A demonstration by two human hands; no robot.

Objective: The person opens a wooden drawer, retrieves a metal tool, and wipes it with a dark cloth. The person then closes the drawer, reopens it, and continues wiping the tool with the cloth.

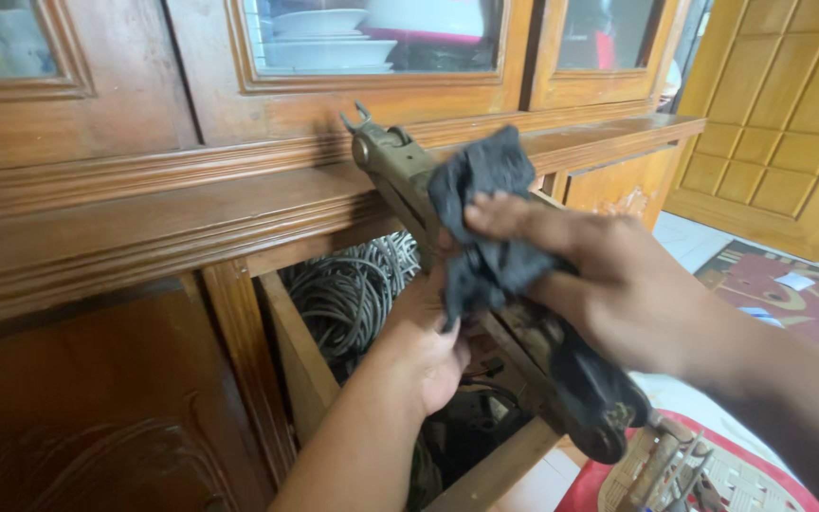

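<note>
While the left hand grips the long, grimy olive-metal tool from below, above an open wooden drawer, the right hand's fingers press a dark crumpled cloth flat against it; cloth slippage could expose fingers to edges.

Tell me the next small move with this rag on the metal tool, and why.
Probably slide the right hand and its dark rag up toward the tool's hooked tip: the rag covers only the middle, the tip is bare, and the left hand steadies it from below.
</note>
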